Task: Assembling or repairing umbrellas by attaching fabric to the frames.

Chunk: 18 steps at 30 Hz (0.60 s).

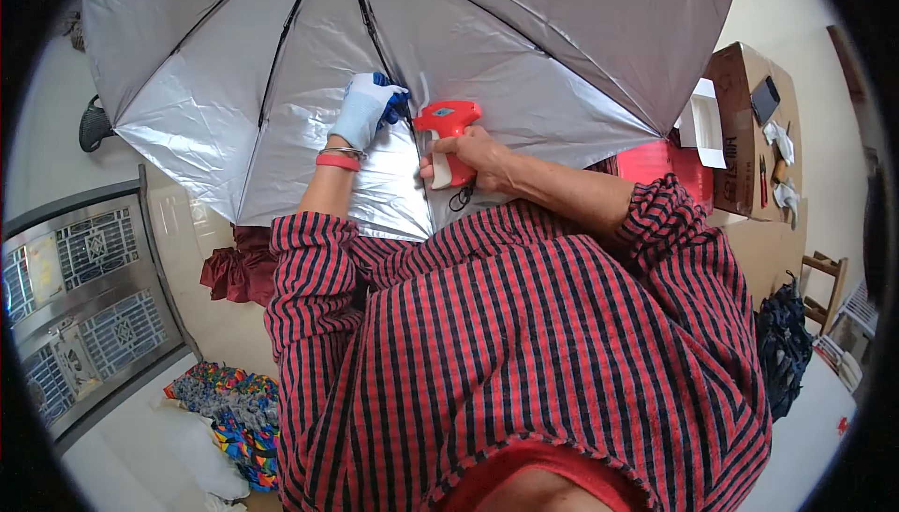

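An open umbrella with a silver inner face spreads in front of me, its black ribs running toward the top. My left hand, in a white and blue work glove, is closed on a dark rib and the fabric beside it. Just to its right, my right hand is bare and wraps the handle of a red and white tagging gun. The front of the gun points at the rib, close to the gloved fingers. Whether its tip touches the fabric I cannot tell.
On the right, a cardboard box bears a dark flat object and small tools. A white open carton adjoins it. Dark bundled cloth lies lower right. Maroon fabric, colourful fabric and a metal gate are at left.
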{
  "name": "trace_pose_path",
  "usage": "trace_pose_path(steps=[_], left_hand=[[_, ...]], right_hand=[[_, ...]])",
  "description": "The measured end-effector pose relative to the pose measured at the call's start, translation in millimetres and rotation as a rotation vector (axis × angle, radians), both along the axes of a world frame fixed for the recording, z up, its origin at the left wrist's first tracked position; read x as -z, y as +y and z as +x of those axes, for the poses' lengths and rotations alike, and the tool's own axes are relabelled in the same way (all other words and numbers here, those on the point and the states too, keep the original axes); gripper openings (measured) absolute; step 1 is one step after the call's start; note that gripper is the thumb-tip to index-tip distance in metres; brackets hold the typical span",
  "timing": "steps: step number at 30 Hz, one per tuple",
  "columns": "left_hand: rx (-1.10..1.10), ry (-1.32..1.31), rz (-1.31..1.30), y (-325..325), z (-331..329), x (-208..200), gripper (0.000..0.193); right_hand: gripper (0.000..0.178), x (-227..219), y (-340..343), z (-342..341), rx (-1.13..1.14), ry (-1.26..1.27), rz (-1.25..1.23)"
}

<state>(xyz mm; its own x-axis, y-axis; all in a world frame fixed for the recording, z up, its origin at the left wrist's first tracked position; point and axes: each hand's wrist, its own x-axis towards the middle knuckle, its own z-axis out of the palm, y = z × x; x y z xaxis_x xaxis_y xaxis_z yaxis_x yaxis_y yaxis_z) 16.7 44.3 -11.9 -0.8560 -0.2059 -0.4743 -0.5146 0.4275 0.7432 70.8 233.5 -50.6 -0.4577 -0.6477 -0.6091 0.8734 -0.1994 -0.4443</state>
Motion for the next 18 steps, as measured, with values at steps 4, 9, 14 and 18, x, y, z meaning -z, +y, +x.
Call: trace_pose_path(steps=[4,9,14,18], left_hand=[[0.008,-0.026,0.063,-5,1,-1,0.012],[0.053,-0.010,0.109,-11,-1,-1,0.011],[-0.020,-0.020,0.157,-3,0,-2,0.013],[0.293,0.311,-0.739,-20,-4,-11,0.029]], right_hand=[[0.020,3,4,-7,-0.037,-0.108,-0.098],[0.019,11,10,-15,-0.067,-0.186,-0.118],[0.009,16,4,-18,-0.111,-0.163,-0.208],[0.011,-2,5,-30,-0.107,-0.016,-0.210]])
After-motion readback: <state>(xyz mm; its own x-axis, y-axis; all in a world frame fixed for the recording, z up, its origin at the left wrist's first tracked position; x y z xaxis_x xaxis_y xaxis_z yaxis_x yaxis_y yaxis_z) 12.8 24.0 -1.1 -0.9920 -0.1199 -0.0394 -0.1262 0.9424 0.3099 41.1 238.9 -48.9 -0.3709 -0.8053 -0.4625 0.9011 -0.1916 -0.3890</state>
